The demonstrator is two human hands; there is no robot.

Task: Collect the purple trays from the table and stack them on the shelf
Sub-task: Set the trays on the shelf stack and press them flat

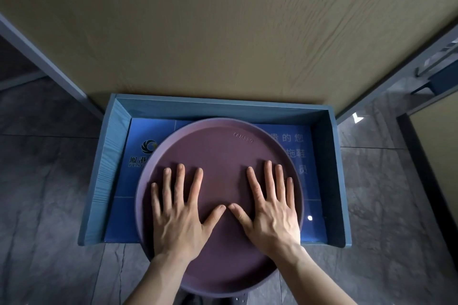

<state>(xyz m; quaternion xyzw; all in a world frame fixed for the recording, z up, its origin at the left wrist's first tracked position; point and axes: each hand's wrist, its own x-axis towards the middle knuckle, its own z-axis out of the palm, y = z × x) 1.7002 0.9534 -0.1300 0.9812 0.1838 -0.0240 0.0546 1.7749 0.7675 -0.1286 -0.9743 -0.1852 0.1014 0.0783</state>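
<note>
The tray [223, 156] is lying in the shelf [106, 168], overhanging its open edge toward 6 o'clock. Both hands are resting flat on the tray, left hand [178, 215] at 9 o'clock, right hand [270, 210] at 3 o'clock, thumbs nearly touching.

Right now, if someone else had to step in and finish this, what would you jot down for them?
Left hand and right hand: both flat, fingers spread, palms down on the purple tray, gripping nothing.
The tray lies in the blue shelf box against the wooden panel; its near edge overhangs the open front.
Done: this tray is on the shelf.
Left: push it fully in, perhaps; no table or other trays are in view, so check for more.
</note>
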